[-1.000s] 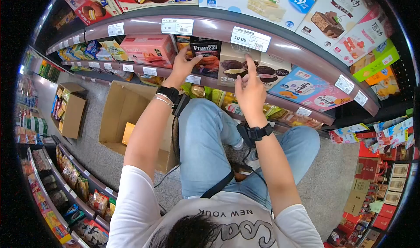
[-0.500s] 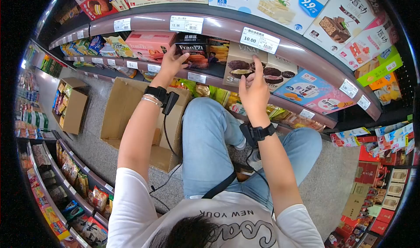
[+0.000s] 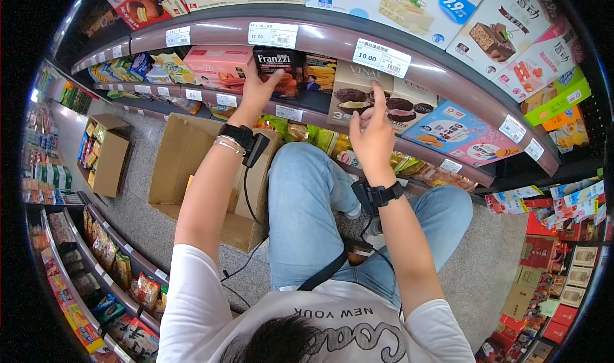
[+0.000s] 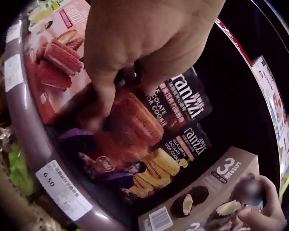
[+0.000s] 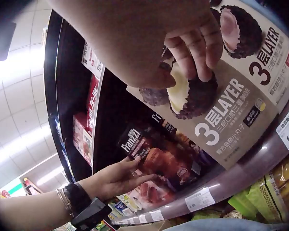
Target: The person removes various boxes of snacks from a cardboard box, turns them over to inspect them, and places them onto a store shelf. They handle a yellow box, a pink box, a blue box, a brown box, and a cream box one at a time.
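Note:
In the head view my left hand (image 3: 257, 93) is at a black Franzzi cookie box (image 3: 275, 58) on the lower shelf. Its fingers and thumb are spread across the box's front, fingers by the side next to a pink Franzzi box (image 3: 217, 65). A second dark box (image 4: 160, 166) with yellow cookies stands just to the right, seen in the left wrist view. My right hand (image 3: 373, 136) touches a beige 3-layer cookie box (image 3: 345, 101), index finger extended up its front, other fingers loosely bent. A paler box (image 3: 409, 107) of the same kind adjoins it.
A brown shelf rail (image 3: 332, 40) with price tags runs above, carrying larger cake boxes. Blue and pink boxes (image 3: 441, 129) stand to the right. An open cardboard carton (image 3: 173, 161) is on the floor left of my knees; another carton (image 3: 109, 161) stands farther left.
The black Franzzi box has shifted left against the pink box with my left hand, uncovering the yellow-cookie box and a gap beside it. My right hand stays at the beige box.

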`<state>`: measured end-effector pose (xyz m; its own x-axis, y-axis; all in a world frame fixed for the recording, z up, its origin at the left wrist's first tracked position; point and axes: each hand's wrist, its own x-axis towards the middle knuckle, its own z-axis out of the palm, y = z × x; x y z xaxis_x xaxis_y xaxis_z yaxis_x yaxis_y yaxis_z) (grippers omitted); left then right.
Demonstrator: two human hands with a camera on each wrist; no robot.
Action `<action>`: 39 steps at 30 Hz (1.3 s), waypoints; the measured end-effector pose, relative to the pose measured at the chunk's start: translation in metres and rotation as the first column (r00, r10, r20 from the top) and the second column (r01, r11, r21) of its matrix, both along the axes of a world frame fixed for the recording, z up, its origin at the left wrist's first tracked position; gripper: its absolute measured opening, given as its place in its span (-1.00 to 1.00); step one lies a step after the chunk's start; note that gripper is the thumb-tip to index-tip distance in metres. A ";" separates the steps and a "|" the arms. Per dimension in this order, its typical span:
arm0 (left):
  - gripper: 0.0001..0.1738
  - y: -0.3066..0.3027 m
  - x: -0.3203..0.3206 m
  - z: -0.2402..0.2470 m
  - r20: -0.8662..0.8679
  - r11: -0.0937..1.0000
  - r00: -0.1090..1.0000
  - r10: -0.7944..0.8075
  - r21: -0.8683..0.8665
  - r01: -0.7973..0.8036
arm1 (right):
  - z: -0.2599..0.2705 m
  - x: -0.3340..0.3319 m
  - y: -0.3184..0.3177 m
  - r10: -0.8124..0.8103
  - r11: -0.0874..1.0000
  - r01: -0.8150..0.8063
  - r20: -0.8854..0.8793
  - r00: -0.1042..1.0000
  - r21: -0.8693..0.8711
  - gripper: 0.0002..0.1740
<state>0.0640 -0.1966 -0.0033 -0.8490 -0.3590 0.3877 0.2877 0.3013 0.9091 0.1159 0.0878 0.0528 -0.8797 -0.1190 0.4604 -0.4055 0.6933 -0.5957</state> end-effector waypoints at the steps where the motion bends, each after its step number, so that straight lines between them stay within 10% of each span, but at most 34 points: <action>1: -0.26 -0.005 -0.009 -0.014 -0.037 0.991 0.997 0.064 -0.113 -0.067 | 0.000 0.000 0.000 -0.001 1.000 0.001 -0.001 1.000 0.001 -0.20; 7: -0.16 0.028 -0.001 0.004 0.437 0.921 0.817 0.376 -0.275 -0.277 | 0.001 0.001 0.000 0.016 1.000 -0.015 0.032 0.999 -0.019 -0.18; 10: -0.25 0.028 -0.004 -0.022 0.561 0.983 0.820 -0.111 0.184 0.007 | 0.001 0.001 0.000 0.016 1.000 -0.015 0.031 0.999 -0.018 -0.18; 11: -0.50 0.064 0.020 0.031 0.712 0.962 0.701 -0.042 0.218 -0.163 | 0.001 0.001 0.000 0.014 1.000 -0.013 0.037 0.999 -0.018 -0.18; 14: -0.55 0.079 0.020 0.024 0.710 0.945 0.673 -0.207 0.323 -0.049 | -0.001 0.002 -0.002 0.003 1.000 -0.003 0.041 0.999 -0.013 -0.18; 18: -0.62 0.098 0.010 0.033 0.349 0.952 0.895 -0.276 0.230 0.204 | 0.001 0.002 0.001 0.012 1.000 -0.012 0.034 0.999 -0.011 -0.18; 22: -0.51 0.113 -0.001 0.040 0.198 0.786 0.883 -0.426 0.564 0.253 | 0.000 0.000 0.002 -0.015 0.999 0.015 0.002 1.000 0.036 -0.15; 25: -0.48 0.120 0.002 0.049 0.212 0.839 0.864 -0.457 0.424 0.340 | -0.002 0.002 0.001 -0.020 0.999 0.020 -0.007 1.000 0.049 -0.14; 28: -0.56 0.124 -0.011 0.046 0.128 0.614 0.858 -0.498 0.750 0.245 | -0.004 0.002 0.000 -0.020 0.998 0.021 -0.006 1.000 0.052 -0.13; 39: -0.43 0.121 -0.019 0.042 0.138 0.573 0.788 -0.599 0.762 0.302 | -0.005 0.002 0.000 -0.013 0.998 0.016 -0.041 0.999 0.065 -0.12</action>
